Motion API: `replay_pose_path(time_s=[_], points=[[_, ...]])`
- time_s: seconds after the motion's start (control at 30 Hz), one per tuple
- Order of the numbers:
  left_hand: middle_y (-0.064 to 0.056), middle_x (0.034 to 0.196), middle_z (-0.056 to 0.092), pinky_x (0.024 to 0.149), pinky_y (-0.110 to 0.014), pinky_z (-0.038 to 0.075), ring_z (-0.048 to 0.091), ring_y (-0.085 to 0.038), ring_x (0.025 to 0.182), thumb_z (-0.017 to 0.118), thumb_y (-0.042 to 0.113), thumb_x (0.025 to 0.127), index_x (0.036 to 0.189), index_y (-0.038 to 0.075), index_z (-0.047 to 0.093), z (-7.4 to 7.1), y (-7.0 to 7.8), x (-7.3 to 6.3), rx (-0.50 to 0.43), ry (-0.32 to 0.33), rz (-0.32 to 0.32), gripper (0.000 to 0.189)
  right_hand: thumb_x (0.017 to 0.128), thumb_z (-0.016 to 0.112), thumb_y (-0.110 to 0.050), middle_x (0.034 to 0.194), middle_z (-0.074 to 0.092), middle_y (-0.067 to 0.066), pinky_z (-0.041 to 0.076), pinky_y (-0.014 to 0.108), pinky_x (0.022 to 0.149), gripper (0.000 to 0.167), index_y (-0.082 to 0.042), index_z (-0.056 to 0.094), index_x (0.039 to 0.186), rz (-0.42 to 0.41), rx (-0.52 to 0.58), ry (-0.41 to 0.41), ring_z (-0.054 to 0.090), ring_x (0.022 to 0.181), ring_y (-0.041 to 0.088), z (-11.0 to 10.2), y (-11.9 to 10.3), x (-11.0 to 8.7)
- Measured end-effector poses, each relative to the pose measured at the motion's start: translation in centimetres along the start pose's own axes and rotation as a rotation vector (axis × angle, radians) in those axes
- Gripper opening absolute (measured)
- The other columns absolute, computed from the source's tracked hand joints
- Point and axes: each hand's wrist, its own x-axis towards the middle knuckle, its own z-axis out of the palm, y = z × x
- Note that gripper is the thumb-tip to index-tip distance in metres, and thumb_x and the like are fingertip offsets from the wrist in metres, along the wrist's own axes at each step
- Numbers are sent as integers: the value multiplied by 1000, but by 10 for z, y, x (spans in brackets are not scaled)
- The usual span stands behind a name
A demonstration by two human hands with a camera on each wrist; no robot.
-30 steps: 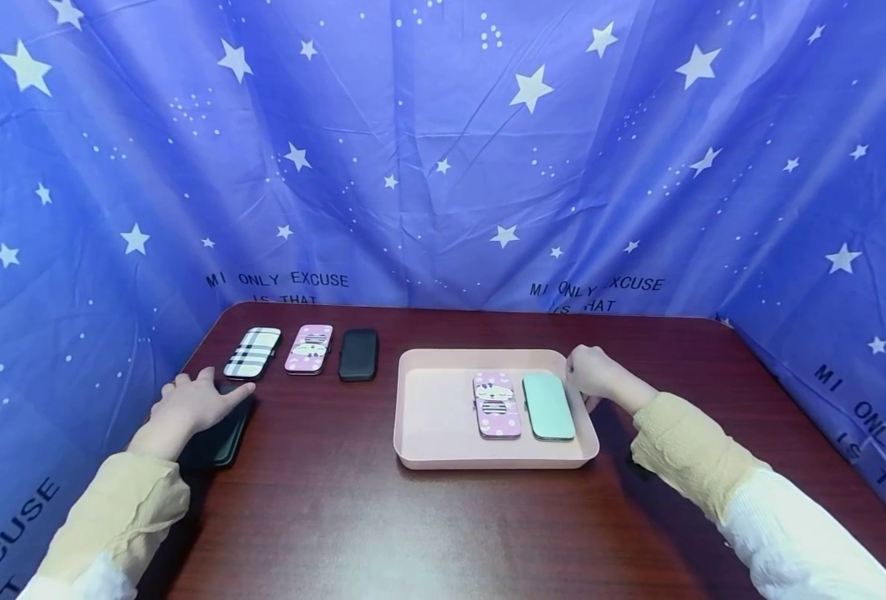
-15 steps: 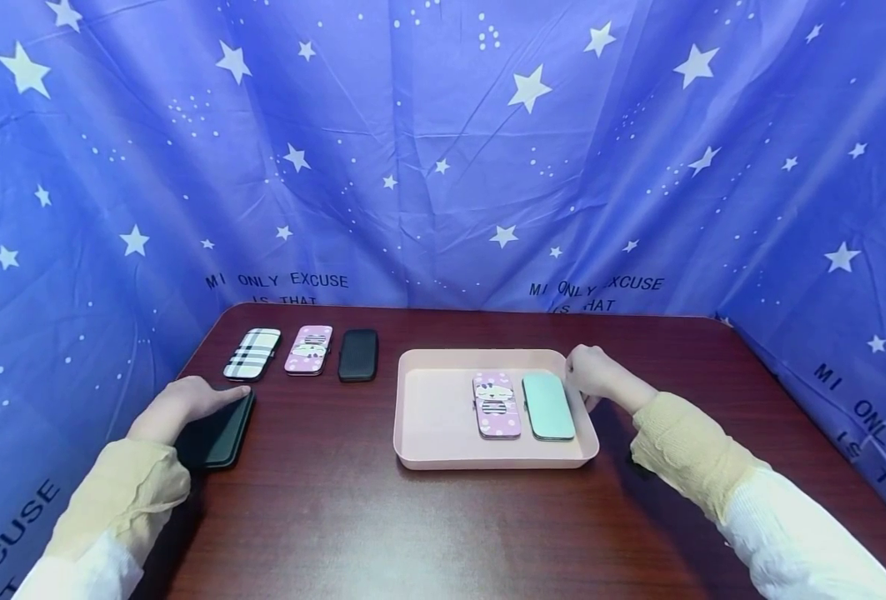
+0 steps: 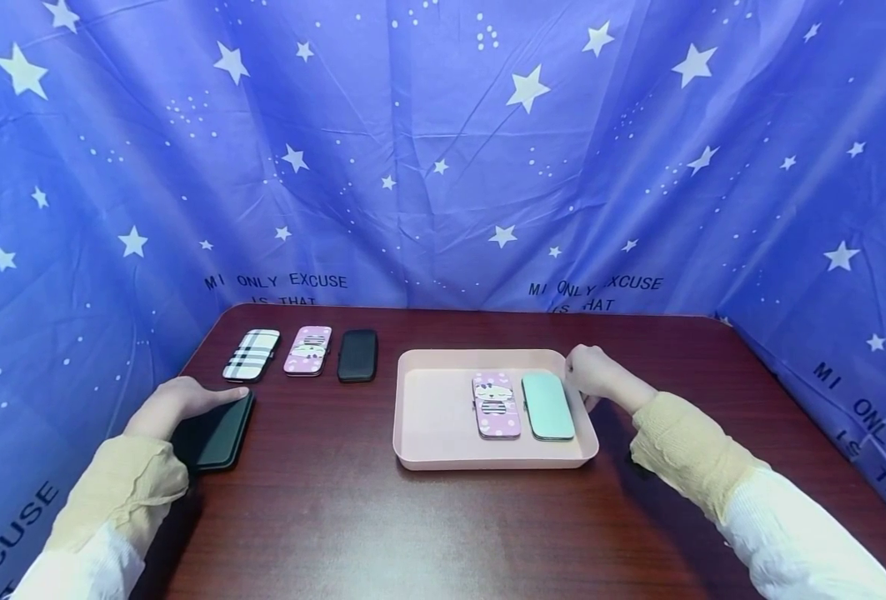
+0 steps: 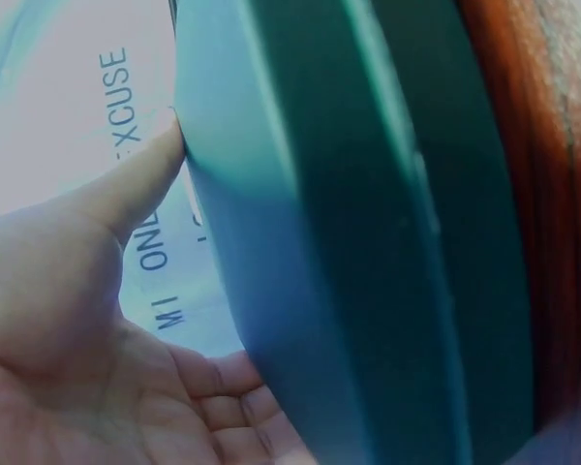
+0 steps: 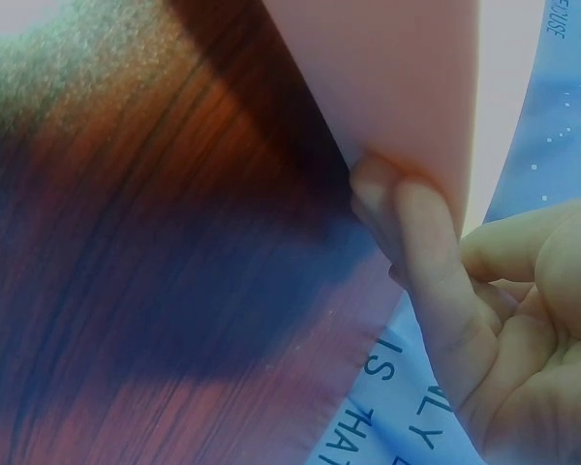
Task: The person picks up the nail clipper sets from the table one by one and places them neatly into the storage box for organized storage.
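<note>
Your left hand (image 3: 175, 405) is at the 9 o'clock side of the tabletop (image 3: 352, 517), where 12 o'clock is the far edge. It grips the dark green case (image 3: 221, 437). The thumb is extended over the far end of the case. In the left wrist view, thumb and fingers are spaced apart and both contact the case; the fingertips are hidden behind it.

Your right hand (image 3: 598, 375) is at 2 o'clock. It pinches the wall of the pink tray (image 3: 435, 417) with little gap between the digits: bent fingers bear on the outer side, and the thumb is at the rim.

Inside the tray, note two items:
- a cat-print case (image 3: 498, 427), near the center of the tray;
- a mint case (image 3: 548, 407), beside it toward 3 o'clock, nearest your right hand.

On the tabletop, between 10 and 11 o'clock, locate a spaced row from left to right:
- a plaid case (image 3: 252, 354), just beyond the dark green case, at its 1 o'clock;
- a pink patterned case (image 3: 308, 350);
- a black case (image 3: 357, 355), nearest the tray.

A blue star-print curtain (image 3: 443, 208) stands behind the tabletop at 12 o'clock.
</note>
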Motion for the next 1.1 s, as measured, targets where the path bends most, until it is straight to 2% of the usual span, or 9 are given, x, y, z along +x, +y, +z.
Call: replay_pose_path(time_s=[0.33,0.53,0.67,0.77,0.9,1.0,1.1], points=[[-46,124,39,92,-52,44,47,-51,110,46,71,81,121,-29,38,-2,-3,2,-5,27,-8,108,91,38,2,63,59,10,54,33,45,28,4,60,74,-9,-3,7,63,46,18,0,1,-1],[-45,120,43,87,-49,47,52,-46,102,50,68,81,118,-29,40,-1,-12,9,-72,70,3,105,91,38,2,61,59,10,54,32,45,29,3,60,73,-7,-13,11,63,46,17,0,1,-1],[-41,113,46,77,-44,49,52,-40,93,56,62,81,119,-30,36,2,-20,10,-242,72,14,102,92,37,1,61,58,10,54,31,44,29,3,60,73,-10,-8,11,63,46,18,0,0,-1],[-38,114,41,76,-45,50,49,-39,94,57,58,83,125,-31,24,3,-27,10,-407,18,8,104,92,37,2,60,58,10,53,31,44,30,3,59,72,-12,-11,9,63,45,18,0,-1,-2],[-35,114,38,74,-46,52,52,-37,94,53,55,87,130,-29,14,4,-36,11,-532,-65,-2,102,91,37,3,58,56,10,53,31,44,30,1,57,68,-4,-12,11,62,45,18,0,-3,-3],[-27,104,46,71,-42,53,58,-29,84,49,52,91,129,-26,18,4,-41,11,-624,-122,2,92,90,37,4,57,56,10,53,31,44,31,0,56,66,-1,-18,14,62,44,17,1,-3,-2],[-16,93,53,71,-38,53,60,-21,78,45,44,96,124,-21,27,5,-44,10,-728,-187,23,73,90,37,4,57,57,9,53,31,44,30,1,57,67,-1,-26,15,62,44,17,1,-2,-1]])
